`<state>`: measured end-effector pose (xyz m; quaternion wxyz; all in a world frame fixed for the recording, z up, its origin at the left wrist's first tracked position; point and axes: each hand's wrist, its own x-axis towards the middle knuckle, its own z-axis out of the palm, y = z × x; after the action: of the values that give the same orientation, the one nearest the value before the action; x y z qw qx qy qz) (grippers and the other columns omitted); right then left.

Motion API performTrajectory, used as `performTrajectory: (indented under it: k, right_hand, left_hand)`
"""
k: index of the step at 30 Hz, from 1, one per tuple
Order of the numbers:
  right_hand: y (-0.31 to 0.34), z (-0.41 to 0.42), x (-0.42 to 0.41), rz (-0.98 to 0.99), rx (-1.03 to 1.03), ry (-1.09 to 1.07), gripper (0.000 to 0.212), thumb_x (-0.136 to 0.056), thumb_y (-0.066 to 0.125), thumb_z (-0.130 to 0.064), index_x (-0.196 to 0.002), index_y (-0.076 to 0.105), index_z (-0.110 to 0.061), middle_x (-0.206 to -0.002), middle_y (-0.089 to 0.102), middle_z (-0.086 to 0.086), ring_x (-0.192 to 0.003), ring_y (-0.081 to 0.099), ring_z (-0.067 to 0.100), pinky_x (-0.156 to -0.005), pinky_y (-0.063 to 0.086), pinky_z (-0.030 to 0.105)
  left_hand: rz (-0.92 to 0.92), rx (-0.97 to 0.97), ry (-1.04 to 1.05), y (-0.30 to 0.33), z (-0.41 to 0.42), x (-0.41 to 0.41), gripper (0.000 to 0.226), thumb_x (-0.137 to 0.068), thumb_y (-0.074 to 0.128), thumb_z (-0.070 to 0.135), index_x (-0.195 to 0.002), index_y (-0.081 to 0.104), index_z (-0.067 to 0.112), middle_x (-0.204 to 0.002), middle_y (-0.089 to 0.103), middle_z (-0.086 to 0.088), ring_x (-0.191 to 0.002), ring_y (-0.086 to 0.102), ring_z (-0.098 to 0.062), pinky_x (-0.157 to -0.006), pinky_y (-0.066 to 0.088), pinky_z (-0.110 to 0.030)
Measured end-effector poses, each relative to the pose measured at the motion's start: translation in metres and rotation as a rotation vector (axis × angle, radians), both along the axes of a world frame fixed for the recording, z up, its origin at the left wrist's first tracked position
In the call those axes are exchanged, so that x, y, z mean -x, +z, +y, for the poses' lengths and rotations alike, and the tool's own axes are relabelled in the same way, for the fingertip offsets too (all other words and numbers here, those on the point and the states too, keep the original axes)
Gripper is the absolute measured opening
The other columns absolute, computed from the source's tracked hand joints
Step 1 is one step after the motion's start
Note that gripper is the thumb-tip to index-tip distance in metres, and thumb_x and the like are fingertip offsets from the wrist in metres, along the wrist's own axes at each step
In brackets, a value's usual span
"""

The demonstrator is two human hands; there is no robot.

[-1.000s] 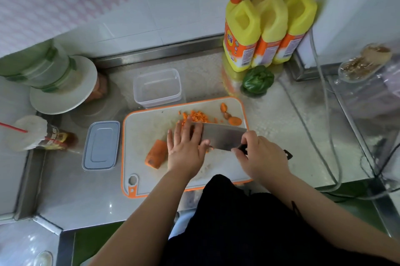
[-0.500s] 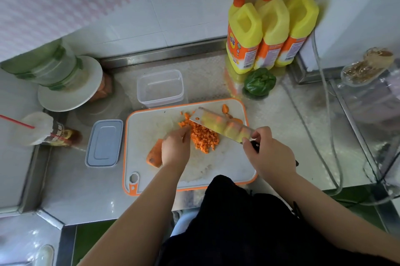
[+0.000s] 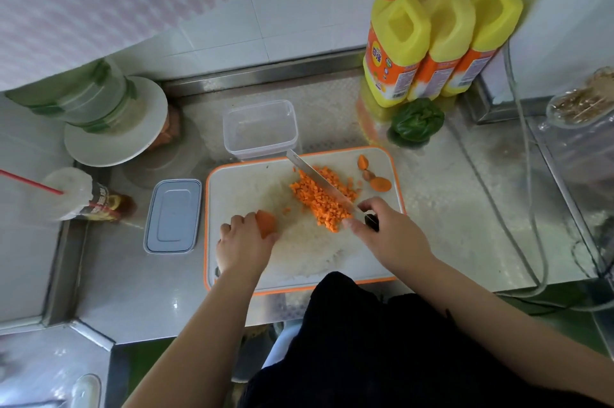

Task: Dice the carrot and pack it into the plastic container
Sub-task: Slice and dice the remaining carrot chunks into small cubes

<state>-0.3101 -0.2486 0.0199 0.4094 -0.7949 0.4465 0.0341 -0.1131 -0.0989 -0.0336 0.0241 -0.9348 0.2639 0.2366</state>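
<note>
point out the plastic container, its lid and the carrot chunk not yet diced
plastic container (image 3: 260, 128): head view, on its clear inner floor.
lid (image 3: 173, 216): head view, middle of its flat grey top.
carrot chunk (image 3: 266, 222): head view, on the orange end showing beyond the left hand (image 3: 244, 243).

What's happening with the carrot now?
Left hand grips carrot chunk. Right hand holds cleaver in diced carrot. Plastic container empty.
</note>
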Motion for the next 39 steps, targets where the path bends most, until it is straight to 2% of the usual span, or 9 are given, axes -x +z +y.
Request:
performTrajectory:
  k: [2, 7, 10, 12, 15, 17, 26, 35, 39]
  right_hand:
    - [-0.001, 0.007, -0.011, -0.003, -0.009, 0.039, 0.015, -0.095, 0.050, -0.042, -0.089, 0.051, -0.028, -0.069, 0.053, -0.008, -0.071, 0.053, 0.020, -0.059, 0.037, 0.032]
    - [-0.012, 0.026, -0.044, 0.101, -0.006, 0.174, 0.026, -0.099, 0.043, -0.028, -0.075, 0.038, -0.019, -0.061, 0.043, 0.000, -0.064, 0.046, 0.027, -0.056, 0.030, 0.036]
    - [-0.024, 0.041, -0.059, 0.162, 0.003, 0.258, 0.025, -0.098, 0.042, -0.026, -0.075, 0.037, -0.019, -0.062, 0.041, -0.002, -0.066, 0.047, 0.028, -0.051, 0.028, 0.034]
    - [-0.031, 0.051, -0.066, 0.183, -0.018, 0.277, 0.018, -0.099, 0.040, -0.024, -0.084, 0.047, -0.016, -0.064, 0.041, -0.003, -0.068, 0.046, 0.026, -0.048, 0.025, 0.032]
    - [-0.039, 0.063, -0.074, 0.236, -0.044, 0.261, 0.024, -0.099, 0.038, -0.025, -0.116, 0.053, -0.015, -0.086, 0.060, 0.005, -0.080, 0.057, 0.028, -0.058, 0.035, 0.031]
    - [-0.043, 0.070, -0.077, 0.283, -0.057, 0.243, 0.029, -0.099, 0.037, -0.025, -0.123, 0.052, -0.017, -0.099, 0.064, 0.010, -0.090, 0.060, 0.030, -0.065, 0.040, 0.032]
    - [-0.028, 0.087, -0.090, 0.245, 0.033, 0.230, 0.032, -0.099, 0.037, -0.025, -0.127, 0.049, -0.019, -0.099, 0.066, 0.011, -0.093, 0.061, 0.032, -0.069, 0.044, 0.036]
    - [-0.004, 0.108, -0.092, 0.202, 0.114, 0.208, 0.035, -0.100, 0.035, -0.024, -0.133, 0.045, -0.022, -0.106, 0.067, 0.008, -0.099, 0.062, 0.029, -0.078, 0.047, 0.037]
    - [0.000, 0.111, -0.093, 0.188, 0.103, 0.189, 0.034, -0.100, 0.036, -0.024, -0.132, 0.046, -0.020, -0.104, 0.067, 0.009, -0.099, 0.062, 0.030, -0.076, 0.047, 0.037]
  left_hand:
    - [0.048, 0.159, 0.078, 0.000, 0.004, -0.001, 0.054, -0.089, 0.062, 0.044, -0.135, 0.048, 0.018, -0.129, 0.051, -0.007, -0.116, 0.046, -0.032, -0.091, 0.041, -0.040]
    - [0.255, 0.681, 0.294, 0.000, 0.018, 0.013, 0.039, -0.086, 0.074, 0.024, -0.116, 0.049, 0.028, -0.118, 0.053, 0.004, -0.098, 0.057, -0.016, -0.084, 0.052, -0.037]
    - [0.398, 0.768, 0.389, -0.007, 0.029, 0.015, 0.046, -0.084, 0.076, 0.016, -0.117, 0.048, 0.030, -0.121, 0.052, 0.004, -0.107, 0.056, -0.013, -0.074, 0.052, -0.012]
    - [0.496, 0.788, 0.449, -0.010, 0.035, 0.013, 0.043, -0.087, 0.074, 0.024, -0.123, 0.051, 0.033, -0.127, 0.054, 0.004, -0.111, 0.058, -0.013, -0.074, 0.049, -0.008]
    - [0.656, 0.832, 0.617, -0.012, 0.042, 0.007, 0.029, -0.095, 0.062, 0.033, -0.124, 0.058, 0.040, -0.131, 0.060, 0.009, -0.108, 0.063, -0.008, -0.094, 0.054, -0.034]
    - [0.725, 0.843, 0.683, -0.014, 0.046, 0.001, 0.030, -0.091, 0.066, 0.039, -0.122, 0.064, 0.037, -0.121, 0.067, 0.017, -0.101, 0.067, -0.006, -0.096, 0.053, -0.038]
    - [0.843, 0.798, 0.758, -0.016, 0.049, -0.006, 0.004, -0.089, 0.070, 0.033, -0.088, 0.070, 0.038, -0.101, 0.074, 0.005, -0.104, 0.068, -0.019, -0.096, 0.053, -0.035]
    - [0.865, 0.749, 0.673, -0.023, 0.051, -0.017, 0.007, -0.091, 0.067, 0.033, -0.097, 0.067, 0.033, -0.104, 0.073, 0.001, -0.103, 0.067, -0.023, -0.098, 0.053, -0.038]
    - [0.892, 0.740, 0.672, -0.025, 0.052, -0.019, 0.027, -0.090, 0.068, 0.036, -0.114, 0.066, 0.022, -0.109, 0.072, 0.001, -0.104, 0.067, -0.019, -0.098, 0.052, -0.036]
